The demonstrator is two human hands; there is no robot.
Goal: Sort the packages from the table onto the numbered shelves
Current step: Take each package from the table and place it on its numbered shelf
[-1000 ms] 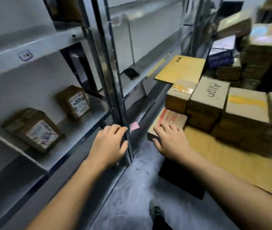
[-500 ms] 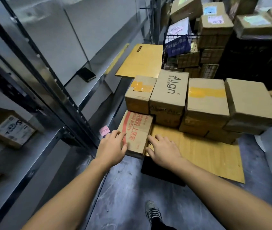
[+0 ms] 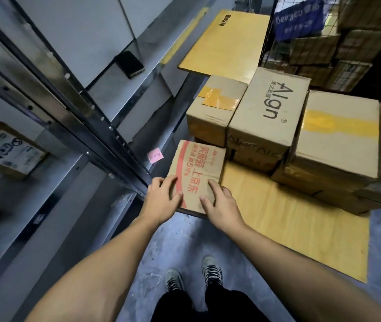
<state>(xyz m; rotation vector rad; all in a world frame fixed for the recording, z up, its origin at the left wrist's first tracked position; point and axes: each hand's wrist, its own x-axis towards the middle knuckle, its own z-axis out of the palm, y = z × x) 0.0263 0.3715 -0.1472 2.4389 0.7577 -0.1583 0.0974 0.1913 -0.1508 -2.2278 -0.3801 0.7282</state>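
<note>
The left hand [image 3: 161, 201] and the right hand [image 3: 222, 205] are gripping the near end of the red-printed box [image 3: 198, 168], one at each near corner. The thumbs are lying on its top face and the fingers are curling at its side edges. The box is lying flat at the near left corner of the surface [image 3: 289, 224], just in front of the taped box [image 3: 215, 105] and the Align box [image 3: 270, 112], which are sitting side by side. A pink note [image 3: 155, 156] is sticking to the shelf frame [image 3: 68, 117] just left of the box. A labelled package [image 3: 5, 149] is resting on a shelf at far left.
</note>
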